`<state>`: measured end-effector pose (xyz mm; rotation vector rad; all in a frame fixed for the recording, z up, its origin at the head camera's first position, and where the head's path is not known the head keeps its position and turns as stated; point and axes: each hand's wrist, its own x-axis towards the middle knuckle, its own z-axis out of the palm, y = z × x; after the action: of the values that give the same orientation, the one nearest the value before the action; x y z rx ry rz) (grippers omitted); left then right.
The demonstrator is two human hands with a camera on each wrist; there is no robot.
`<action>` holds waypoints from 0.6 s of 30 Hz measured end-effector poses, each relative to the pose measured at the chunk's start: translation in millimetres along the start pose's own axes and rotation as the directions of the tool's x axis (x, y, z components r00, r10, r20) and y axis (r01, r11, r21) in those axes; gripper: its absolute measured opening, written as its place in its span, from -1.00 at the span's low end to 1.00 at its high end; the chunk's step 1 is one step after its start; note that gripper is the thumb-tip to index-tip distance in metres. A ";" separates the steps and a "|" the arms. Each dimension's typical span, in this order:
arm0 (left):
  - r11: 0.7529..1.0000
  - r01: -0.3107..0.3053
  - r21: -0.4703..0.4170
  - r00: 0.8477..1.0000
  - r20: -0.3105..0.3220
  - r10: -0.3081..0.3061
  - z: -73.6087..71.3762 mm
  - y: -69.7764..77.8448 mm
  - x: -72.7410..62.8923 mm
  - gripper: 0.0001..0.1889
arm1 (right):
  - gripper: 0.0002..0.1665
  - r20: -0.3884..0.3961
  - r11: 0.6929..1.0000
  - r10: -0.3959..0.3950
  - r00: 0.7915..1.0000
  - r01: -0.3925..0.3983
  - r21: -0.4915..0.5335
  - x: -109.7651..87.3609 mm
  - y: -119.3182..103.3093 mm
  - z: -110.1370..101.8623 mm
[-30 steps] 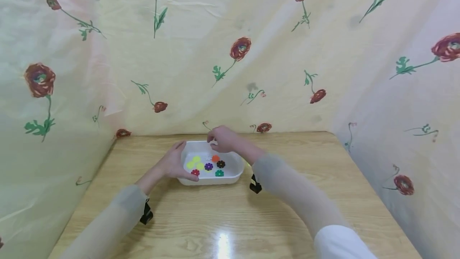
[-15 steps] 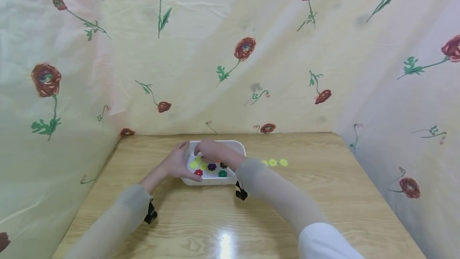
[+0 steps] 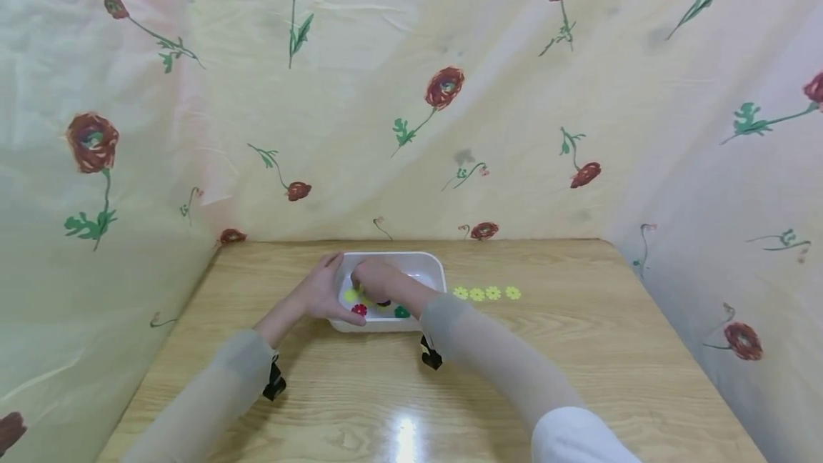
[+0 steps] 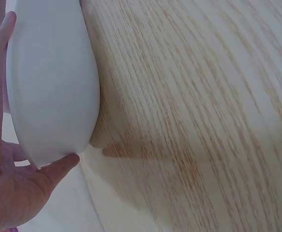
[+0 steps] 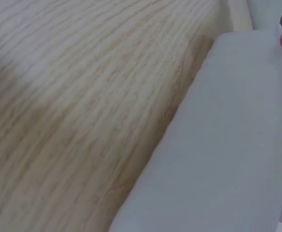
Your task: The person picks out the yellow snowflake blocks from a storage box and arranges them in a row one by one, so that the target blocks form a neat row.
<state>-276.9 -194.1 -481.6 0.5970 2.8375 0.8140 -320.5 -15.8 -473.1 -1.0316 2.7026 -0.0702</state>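
A white plastic tray stands on the wooden table, holding small flower-shaped discs. Among them are a red disc, a green disc and yellow discs. My left hand grips the tray's left end, thumb on the near rim and fingers at the far rim. In the left wrist view, the left hand's fingers press against the tray's outer wall. Down inside the tray, my right hand reaches among the yellow discs with bent fingers. Its fingertips are hidden, so I cannot tell whether they pinch a disc.
To the right of the tray, several yellow flower discs lie in a row on the table. A flower-printed cloth hangs behind the table and along both sides.
My right hand has moved left and down into the tray from above its far rim. The yellow row on the table has come into sight past the right arm. The left hand keeps its grip.
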 end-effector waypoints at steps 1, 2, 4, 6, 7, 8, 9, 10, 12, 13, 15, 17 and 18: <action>1.000 0.004 -0.006 1.000 0.000 -0.004 0.3 -0.3 0.1 0.52 | -0.56 -0.009 1.000 -0.002 1.000 0.002 -0.004 1.0 0.6 0.8; 1.000 0.005 -0.008 1.000 -0.001 -0.005 0.4 -0.1 0.0 0.52 | -0.58 -0.016 1.000 0.001 1.000 -0.001 -0.002 1.8 1.0 1.5; 1.000 0.004 -0.005 1.000 -0.004 -0.004 1.2 -0.5 0.5 0.53 | -0.62 -0.025 1.000 0.005 1.000 -0.005 0.003 3.0 1.7 1.7; 1.000 0.004 0.000 1.000 -0.007 -0.004 1.6 -0.8 0.8 0.54 | -0.65 -0.036 1.000 0.012 0.999 -0.012 0.021 4.3 2.2 1.5; 1.000 0.002 0.000 1.000 -0.007 -0.002 1.7 -0.9 0.9 0.55 | -0.66 -0.042 0.999 0.019 0.999 -0.017 0.034 5.0 2.2 1.5; 1.000 0.000 0.003 1.000 -0.007 0.000 1.8 -1.0 1.0 0.55 | -0.67 -0.048 0.999 0.024 0.999 -0.022 0.050 5.4 2.2 1.6; 1.000 -0.003 0.005 1.000 -0.007 0.003 1.9 -1.2 1.2 0.56 | -0.67 -0.054 0.998 0.029 0.998 -0.026 0.063 5.9 2.1 1.9; 1.000 -0.004 0.005 1.000 -0.006 0.004 1.9 -1.4 1.5 0.57 | -0.66 -0.062 0.997 0.032 0.998 -0.028 0.069 6.5 1.9 2.5; 1.000 -0.004 0.003 1.000 -0.003 0.004 2.0 -2.0 1.8 0.57 | -0.64 -0.083 0.997 0.032 0.996 -0.026 0.074 7.6 1.3 3.9; 1.000 -0.003 0.004 1.000 -0.003 0.003 2.1 -2.3 1.9 0.57 | -0.63 -0.096 0.997 0.031 0.995 -0.024 0.075 8.2 1.0 4.9; 1.000 0.000 0.003 1.000 -0.007 0.000 2.6 -2.8 1.9 0.57 | -0.63 -0.122 0.997 0.024 0.992 -0.015 0.077 9.3 0.1 7.1; 1.000 0.001 -0.001 1.000 -0.008 -0.001 3.4 -3.3 1.5 0.56 | -0.62 -0.137 0.996 0.022 0.990 -0.009 0.092 9.7 -1.0 9.3; 1.000 0.001 -0.003 1.000 -0.004 -0.001 4.1 -3.4 1.1 0.56 | -0.62 -0.139 0.995 0.021 0.990 -0.007 0.099 9.3 -1.6 10.4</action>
<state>-278.1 -194.3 -486.9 0.5947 2.8393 0.8204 -323.6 -22.7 -485.0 -1.0139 2.7986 -0.2808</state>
